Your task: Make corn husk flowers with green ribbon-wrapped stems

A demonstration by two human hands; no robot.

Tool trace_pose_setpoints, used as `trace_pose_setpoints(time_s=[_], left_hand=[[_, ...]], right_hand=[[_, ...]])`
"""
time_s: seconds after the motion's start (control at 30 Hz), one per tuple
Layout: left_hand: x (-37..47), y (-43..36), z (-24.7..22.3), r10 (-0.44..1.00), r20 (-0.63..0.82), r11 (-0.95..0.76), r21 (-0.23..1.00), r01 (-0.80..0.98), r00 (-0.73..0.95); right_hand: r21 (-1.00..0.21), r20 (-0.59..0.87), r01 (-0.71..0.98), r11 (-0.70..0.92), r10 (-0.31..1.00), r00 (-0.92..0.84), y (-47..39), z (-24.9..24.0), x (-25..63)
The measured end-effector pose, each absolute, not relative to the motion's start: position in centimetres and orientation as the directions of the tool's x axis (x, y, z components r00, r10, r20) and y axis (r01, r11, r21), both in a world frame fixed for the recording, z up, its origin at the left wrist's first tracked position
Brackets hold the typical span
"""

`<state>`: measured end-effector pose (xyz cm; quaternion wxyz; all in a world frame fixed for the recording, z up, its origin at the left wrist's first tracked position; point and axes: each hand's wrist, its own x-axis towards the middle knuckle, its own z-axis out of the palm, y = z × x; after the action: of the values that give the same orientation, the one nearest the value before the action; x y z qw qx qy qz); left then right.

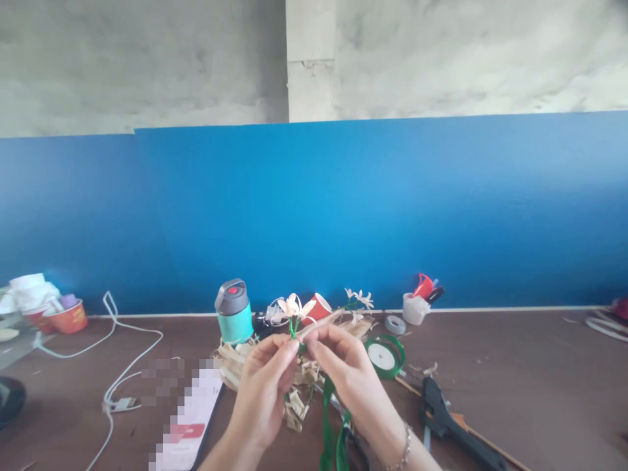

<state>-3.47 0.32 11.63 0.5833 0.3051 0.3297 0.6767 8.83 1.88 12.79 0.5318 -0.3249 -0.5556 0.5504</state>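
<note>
In the middle of the head view, my left hand [267,379] pinches the green stems of a small bunch of cream artificial flowers [293,307]. The blooms stand upright just above my fingertips. Close against it, my right hand [346,369] has its thumb and forefinger pinched together on green ribbon [328,425] at the stems. Loose lengths of that ribbon hang below the right hand. Dry, tan husk-like strips [297,412] lie beneath and behind both hands. Another sprig of pale flowers [363,299] rests farther back, to the right.
A teal bottle [234,327] and a tipped red cup [318,307] stand behind my hands. Right lie a green ribbon spool [385,356], a tape roll [395,325], a white cup of tools [416,309] and a black glue gun [451,418]. Left are a phone [191,425] and white cable [118,379].
</note>
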Motion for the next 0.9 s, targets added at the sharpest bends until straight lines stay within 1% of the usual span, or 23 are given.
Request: trace_pose_setpoints(time_s=[0.1,0.2,0.37,0.4,0.47,0.57,0.63,0.7,0.73,0.8,0.83,0.9], left_hand=[[-3.7,0.4,11.9,0.999,-0.005,0.032,0.794,-0.608,0.046],[-3.6,0.2,11.9,0.983,-0.042,0.142,0.783,-0.606,0.177],[-3.4,0.0,11.8,0.957,-0.109,0.255,0.760,-0.598,0.270],[-3.4,0.0,11.8,0.954,-0.111,0.261,0.759,-0.596,0.277],[-3.4,0.0,11.8,0.957,-0.103,0.251,0.766,-0.592,0.272],[-3.4,0.1,11.7,0.971,-0.075,0.196,0.796,-0.572,0.229],[-3.2,0.2,11.6,0.983,-0.048,0.138,0.834,-0.535,0.179],[-3.1,0.2,11.5,0.995,0.000,0.045,0.887,-0.459,0.098],[-3.1,0.2,11.5,0.998,0.041,-0.018,0.919,-0.393,0.051],[-3.1,0.1,11.4,0.985,0.168,-0.172,0.964,-0.204,-0.037],[-3.1,0.0,11.4,0.966,0.250,-0.256,0.962,-0.095,-0.072],[-3.1,-0.2,11.2,0.902,0.414,-0.403,0.909,0.108,-0.118]], right_hand=[[-0.936,0.192,-0.344,0.080,0.933,-0.305,1.9,13.1,9.4],[-0.918,0.171,-0.397,0.009,0.912,-0.373,2.0,13.0,9.8],[-0.878,0.220,-0.478,-0.031,0.860,-0.460,2.3,12.7,10.0],[-0.880,0.229,-0.474,-0.025,0.853,-0.469,2.3,12.7,10.0],[-0.902,0.233,-0.430,0.031,0.873,-0.427,2.3,12.7,10.1],[-0.946,0.266,-0.261,0.194,0.924,-0.275,2.3,12.6,10.3],[-0.945,0.320,-0.134,0.298,0.928,-0.191,2.3,12.5,10.4],[-0.932,0.363,-0.040,0.361,0.920,-0.148,2.2,12.4,10.3],[-0.923,0.381,-0.008,0.384,0.914,-0.136,2.1,12.5,10.2],[-0.902,0.424,0.034,0.431,0.897,-0.128,1.9,12.7,9.9],[-0.889,0.448,0.044,0.456,0.885,-0.124,1.8,12.8,9.7],[-0.865,0.491,0.051,0.499,0.864,-0.114,1.6,13.0,9.4]])
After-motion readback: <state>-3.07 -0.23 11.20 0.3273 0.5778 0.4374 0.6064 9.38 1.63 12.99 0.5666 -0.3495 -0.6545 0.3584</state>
